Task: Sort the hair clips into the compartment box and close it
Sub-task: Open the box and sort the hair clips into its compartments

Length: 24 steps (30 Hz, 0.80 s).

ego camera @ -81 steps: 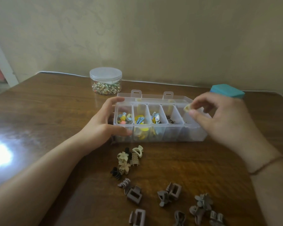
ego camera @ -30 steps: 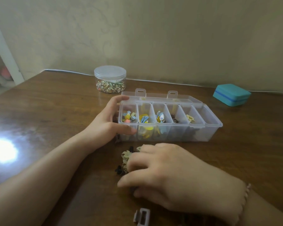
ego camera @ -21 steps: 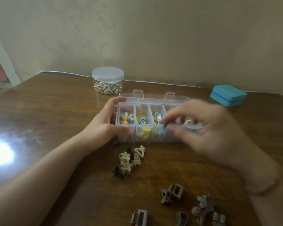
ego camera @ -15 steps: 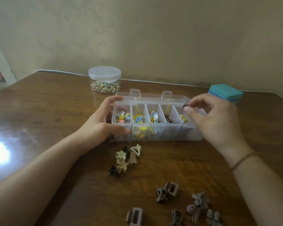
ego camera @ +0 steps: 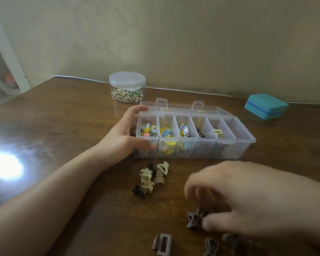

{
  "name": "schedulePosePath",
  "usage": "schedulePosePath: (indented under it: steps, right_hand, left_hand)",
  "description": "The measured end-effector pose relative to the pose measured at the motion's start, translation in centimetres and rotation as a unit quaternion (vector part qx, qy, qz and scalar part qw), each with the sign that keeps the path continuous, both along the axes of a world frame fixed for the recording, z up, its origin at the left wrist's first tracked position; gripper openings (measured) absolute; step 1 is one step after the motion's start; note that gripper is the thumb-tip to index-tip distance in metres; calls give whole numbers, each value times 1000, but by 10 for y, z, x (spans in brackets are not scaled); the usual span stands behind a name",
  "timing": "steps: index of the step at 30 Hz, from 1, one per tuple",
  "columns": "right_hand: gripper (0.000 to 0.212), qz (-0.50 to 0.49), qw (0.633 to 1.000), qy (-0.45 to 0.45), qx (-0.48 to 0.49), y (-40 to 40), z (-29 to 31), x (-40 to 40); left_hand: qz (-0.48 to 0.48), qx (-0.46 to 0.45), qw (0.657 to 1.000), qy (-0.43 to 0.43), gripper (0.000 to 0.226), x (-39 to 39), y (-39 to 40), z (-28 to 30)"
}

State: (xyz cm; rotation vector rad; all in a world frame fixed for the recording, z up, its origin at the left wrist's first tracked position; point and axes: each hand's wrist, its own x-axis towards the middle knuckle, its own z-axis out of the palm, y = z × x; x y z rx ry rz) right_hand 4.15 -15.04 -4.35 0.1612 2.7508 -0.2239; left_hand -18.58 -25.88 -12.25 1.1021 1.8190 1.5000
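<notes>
Six-compartment clear box (ego camera: 235, 150) sits mid-table, lid open at the far side. My left hand (ego camera: 124, 139) curls round its left end to steady it. My right hand (ego camera: 248, 198), blurred, pinches a grey-brown claw clip (ego camera: 193, 218) near-right; cream clips (ego camera: 150, 177) wait near the box.

A home room, by the look of it: a dark polished wooden surface (ego camera: 54, 117) pushed against a cream wall with a faint scroll pattern (ego camera: 103, 28), a white door frame (ego camera: 6, 48) at the left edge.
</notes>
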Motion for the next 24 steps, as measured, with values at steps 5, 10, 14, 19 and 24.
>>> schedulePosePath:
  steps: [5,10,14,19,24]
  right_hand:
    - [29,-12,998,-27,-47,7,-10,-3]
    - [21,-55,993,96,-32,34,-6,-2]
    - [23,-188,871,450,-59,61,-12,-11]
    - [39,-286,854,434,31,86,-43,-25]
    - [19,-263,796,545,16,82,-30,-18]
  left_hand:
    - [2,-4,1000,5,93,0,1,1]
    - [0,-5,1000,2,97,0,0,0]
    - [-5,-3,1000,-2,96,-1,1,-2]
    - [-6,-4,1000,-1,99,-1,0,0]
    - [-5,-7,1000,-1,99,0,0,1]
